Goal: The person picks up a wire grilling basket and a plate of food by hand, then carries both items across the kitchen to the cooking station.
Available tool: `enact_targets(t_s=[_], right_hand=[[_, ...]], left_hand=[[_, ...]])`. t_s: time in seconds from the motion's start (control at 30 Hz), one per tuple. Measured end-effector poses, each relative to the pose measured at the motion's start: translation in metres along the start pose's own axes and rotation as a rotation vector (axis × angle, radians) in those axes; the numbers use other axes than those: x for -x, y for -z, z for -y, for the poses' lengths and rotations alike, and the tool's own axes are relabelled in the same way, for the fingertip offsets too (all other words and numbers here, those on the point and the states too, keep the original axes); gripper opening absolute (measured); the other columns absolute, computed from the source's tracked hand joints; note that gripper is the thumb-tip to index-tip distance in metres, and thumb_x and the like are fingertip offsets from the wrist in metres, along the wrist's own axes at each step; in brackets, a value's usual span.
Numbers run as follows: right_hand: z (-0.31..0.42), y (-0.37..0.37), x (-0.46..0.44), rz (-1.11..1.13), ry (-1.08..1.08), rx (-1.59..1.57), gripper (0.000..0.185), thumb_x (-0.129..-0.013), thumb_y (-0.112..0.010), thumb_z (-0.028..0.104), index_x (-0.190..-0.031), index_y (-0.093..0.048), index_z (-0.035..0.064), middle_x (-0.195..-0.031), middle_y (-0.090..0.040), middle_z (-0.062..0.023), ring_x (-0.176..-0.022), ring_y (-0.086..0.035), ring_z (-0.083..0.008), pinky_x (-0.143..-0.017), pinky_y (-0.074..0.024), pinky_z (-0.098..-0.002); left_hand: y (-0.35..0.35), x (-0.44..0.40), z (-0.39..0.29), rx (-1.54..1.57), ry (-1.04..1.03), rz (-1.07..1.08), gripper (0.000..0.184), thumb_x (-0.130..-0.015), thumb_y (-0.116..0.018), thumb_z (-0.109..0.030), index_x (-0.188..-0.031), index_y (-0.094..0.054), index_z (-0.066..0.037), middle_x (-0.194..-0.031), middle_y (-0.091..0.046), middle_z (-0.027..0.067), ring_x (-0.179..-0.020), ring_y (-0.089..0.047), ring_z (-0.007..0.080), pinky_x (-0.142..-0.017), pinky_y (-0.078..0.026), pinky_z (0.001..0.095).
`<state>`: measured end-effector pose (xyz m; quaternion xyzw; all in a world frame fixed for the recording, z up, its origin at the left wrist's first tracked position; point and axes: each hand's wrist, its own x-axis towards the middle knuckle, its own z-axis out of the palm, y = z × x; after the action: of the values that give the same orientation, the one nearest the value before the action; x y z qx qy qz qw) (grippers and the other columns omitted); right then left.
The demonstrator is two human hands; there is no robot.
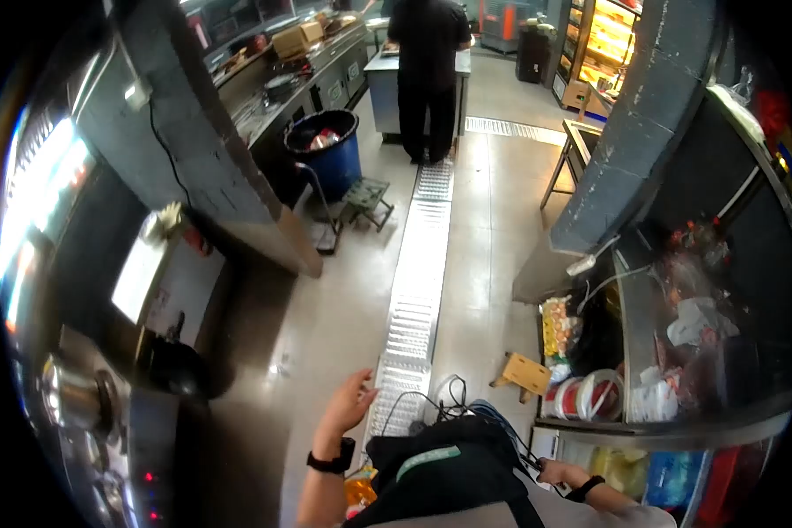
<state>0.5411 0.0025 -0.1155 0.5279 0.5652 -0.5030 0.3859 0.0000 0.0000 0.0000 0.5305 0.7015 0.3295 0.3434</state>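
My left hand (350, 402) hangs in front of me over the metal floor drain cover (403, 339), its fingers loosely stretched out and nothing in them. A black band sits on that wrist. Down at my right side, my right hand (554, 473) is curled beside my dark apron (449, 466); what it grips, if anything, is hidden. Black cables (453, 407) loop out in front of my waist, and some run down near the right hand. An orange packet (359, 493) shows between my left forearm and the apron.
A small wooden stool (526, 374) stands right, beside loaded shelves (629, 352). Ahead are a folding stool (367, 202), a blue bin (330, 158) and a person in black (427, 70) at a counter. Pillars flank the walkway; a metal pot (72, 393) stands left.
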Motion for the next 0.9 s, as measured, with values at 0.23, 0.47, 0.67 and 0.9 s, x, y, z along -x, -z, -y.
enact_targets(t_s=[0.23,0.47,0.67,0.9], right_hand=[[0.094,0.137,-0.088,-0.340,0.253,-0.051,0.053,-0.075,-0.061,0.019,-0.124,-0.049,0.0030,-0.115,-0.056,-0.0284,-0.110,-0.053,-0.0454,-0.093,-0.0438,-0.0467],[0.132,0.425,-0.146,-0.409,0.539,0.042,0.048,-0.076,-0.059,0.014,-0.122,-0.048,0.0031,-0.104,-0.063,-0.0250,-0.097,-0.060,-0.0393,-0.078,-0.0481,-0.0446],[0.092,0.532,-0.206,-0.157,0.557,-0.059,0.053,-0.077,-0.056,0.008,-0.129,-0.044,0.0036,-0.099,-0.064,-0.0225,-0.090,-0.062,-0.0346,-0.072,-0.0473,-0.0425],[0.106,0.643,-0.266,-0.145,0.389,-0.091,0.048,-0.080,-0.054,0.010,-0.126,-0.048,0.0008,-0.092,-0.065,-0.0226,-0.075,-0.065,-0.0321,-0.062,-0.0464,-0.0420]], left_hand=[[-0.003,-0.226,-0.055,-0.061,-0.136,0.203,0.044,-0.090,-0.062,-0.018,-0.128,-0.048,-0.001,-0.117,-0.058,0.0166,-0.093,-0.062,0.0256,-0.083,-0.050,0.0356],[-0.050,-0.441,-0.111,-0.118,-0.159,0.280,0.044,-0.092,-0.061,-0.021,-0.131,-0.049,-0.005,-0.118,-0.059,0.0156,-0.099,-0.060,0.0270,-0.082,-0.050,0.0360],[-0.040,-0.571,-0.112,-0.115,-0.061,0.311,0.041,-0.091,-0.062,-0.021,-0.127,-0.052,-0.003,-0.113,-0.061,0.0163,-0.098,-0.061,0.0259,-0.081,-0.051,0.0342],[-0.034,-0.718,-0.036,-0.154,0.140,0.286,0.041,-0.088,-0.064,-0.023,-0.122,-0.054,-0.002,-0.107,-0.063,0.0144,-0.091,-0.062,0.0246,-0.079,-0.051,0.0342]])
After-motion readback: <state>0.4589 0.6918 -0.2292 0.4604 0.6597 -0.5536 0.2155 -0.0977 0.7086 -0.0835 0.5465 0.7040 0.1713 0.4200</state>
